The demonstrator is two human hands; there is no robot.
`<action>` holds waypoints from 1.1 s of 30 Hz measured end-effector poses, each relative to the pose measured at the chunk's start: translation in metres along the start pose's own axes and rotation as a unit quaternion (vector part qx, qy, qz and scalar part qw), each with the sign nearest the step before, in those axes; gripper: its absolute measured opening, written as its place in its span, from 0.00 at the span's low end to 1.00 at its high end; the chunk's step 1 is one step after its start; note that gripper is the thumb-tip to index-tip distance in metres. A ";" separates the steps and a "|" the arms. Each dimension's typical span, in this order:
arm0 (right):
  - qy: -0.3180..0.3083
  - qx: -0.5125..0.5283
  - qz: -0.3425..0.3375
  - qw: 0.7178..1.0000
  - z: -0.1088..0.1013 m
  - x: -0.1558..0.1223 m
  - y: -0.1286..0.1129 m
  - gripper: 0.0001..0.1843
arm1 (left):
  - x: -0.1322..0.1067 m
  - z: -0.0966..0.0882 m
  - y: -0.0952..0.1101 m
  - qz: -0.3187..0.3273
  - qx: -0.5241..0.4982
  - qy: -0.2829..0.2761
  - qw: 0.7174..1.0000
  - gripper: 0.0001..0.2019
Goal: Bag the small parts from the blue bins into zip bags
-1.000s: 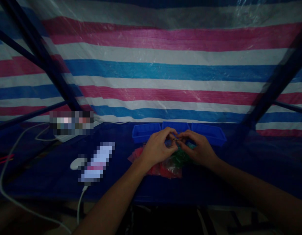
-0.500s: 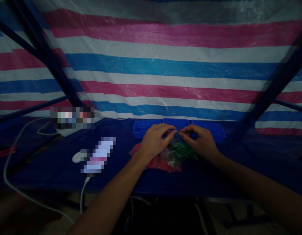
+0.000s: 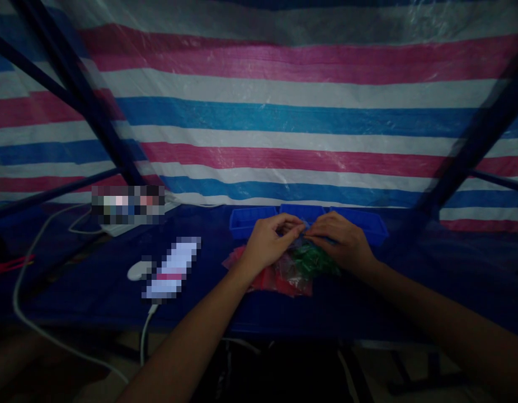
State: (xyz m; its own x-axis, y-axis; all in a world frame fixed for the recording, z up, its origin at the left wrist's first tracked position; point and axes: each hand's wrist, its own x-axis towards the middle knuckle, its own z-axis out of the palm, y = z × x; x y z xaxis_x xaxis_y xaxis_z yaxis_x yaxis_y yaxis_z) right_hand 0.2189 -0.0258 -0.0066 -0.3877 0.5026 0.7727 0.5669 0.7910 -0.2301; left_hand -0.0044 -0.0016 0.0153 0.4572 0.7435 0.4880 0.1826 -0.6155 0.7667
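Observation:
My left hand [image 3: 269,235] and my right hand [image 3: 345,238] meet fingertip to fingertip over the table. Thumbs and fingers of both pinch a small clear plastic bag [image 3: 301,242], whose upper edge shows between them. Below the hands lies a loose pile of small plastic bags: red ones [image 3: 279,282] to the left, green ones [image 3: 315,260] beside my right wrist. Just behind the fingers stand three blue bins, a left one [image 3: 246,221], a middle one [image 3: 301,211] and a right one [image 3: 363,221]. Their contents cannot be made out.
A blurred-out phone [image 3: 173,268] with a white cable lies on the blue table [image 3: 103,291], beside a white round object [image 3: 139,271]. Further back left is a white power strip [image 3: 128,221]. Dark blue frame bars and a striped plastic sheet [image 3: 284,117] enclose the table.
The fingers of my right hand have drawn closer together and lie flatter over the pinched edge. My left fingers have curled in slightly. The pile has stayed in place.

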 end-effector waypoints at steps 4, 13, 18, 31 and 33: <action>-0.008 0.007 -0.016 1.000 -0.002 0.000 -0.002 0.08 | 0.002 0.000 -0.009 -0.031 -0.076 -0.007 0.997 0.18; 0.052 0.053 0.076 0.994 -0.007 0.003 -0.012 0.11 | 0.003 0.001 -0.010 -0.021 -0.088 0.004 0.996 0.11; 0.012 0.085 0.078 0.993 -0.004 0.003 -0.009 0.12 | 0.002 -0.002 -0.011 0.000 -0.025 0.005 1.000 0.08; -0.102 -0.021 -0.008 0.995 0.006 0.002 0.008 0.13 | 0.001 -0.011 -0.008 0.119 0.241 0.092 0.959 0.12; -0.139 0.002 -0.018 0.990 0.003 0.003 -0.001 0.17 | 0.001 -0.011 -0.008 0.115 0.244 0.089 0.959 0.12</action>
State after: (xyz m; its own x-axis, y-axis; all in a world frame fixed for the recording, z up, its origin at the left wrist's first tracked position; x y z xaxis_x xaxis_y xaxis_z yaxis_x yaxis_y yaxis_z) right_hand 0.2150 -0.0237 -0.0055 -0.5923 0.5504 0.5884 0.5469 0.8109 -0.2082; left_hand -0.0155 0.0069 0.0140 0.3872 0.5791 0.7174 0.4995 -0.7858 0.3647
